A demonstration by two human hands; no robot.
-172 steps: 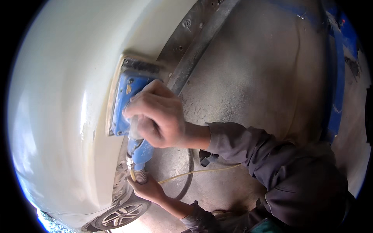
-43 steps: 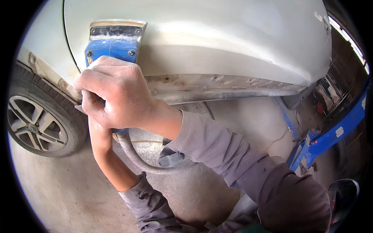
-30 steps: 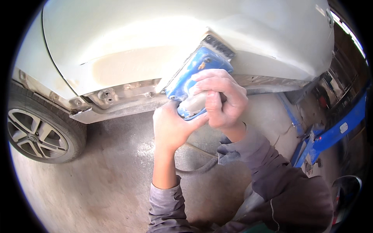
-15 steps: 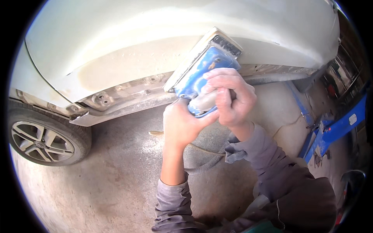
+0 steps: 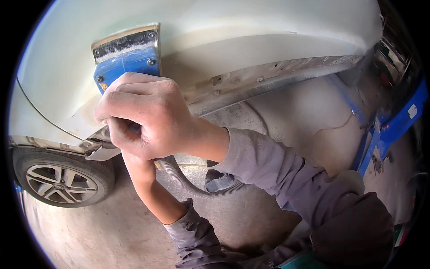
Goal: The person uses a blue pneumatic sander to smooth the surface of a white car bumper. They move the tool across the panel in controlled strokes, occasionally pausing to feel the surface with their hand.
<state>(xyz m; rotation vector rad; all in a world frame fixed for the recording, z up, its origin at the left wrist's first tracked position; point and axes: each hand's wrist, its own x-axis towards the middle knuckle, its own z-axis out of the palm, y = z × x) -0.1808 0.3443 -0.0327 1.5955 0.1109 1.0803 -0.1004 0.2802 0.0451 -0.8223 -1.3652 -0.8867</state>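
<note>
Facing a pale car panel (image 5: 251,22) above a grey concrete floor (image 5: 112,233). Can count one wheel (image 5: 62,184), one blue metal frame (image 5: 394,127) cut off at right, and one blue sander (image 5: 123,62), set against the panel at upper left. Gripping its near end with the right hand (image 5: 148,114), covering that part. Cannot tell the grip of the left hand (image 5: 137,165), mostly hidden beneath, nor where the ridged hose (image 5: 183,183) joins.

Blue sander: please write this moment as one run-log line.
Right hand: gripping blue sander; Left hand: mostly hidden behind right, hold unclear; Contact: sander against pale car panel; Grey hose: curving below
</note>
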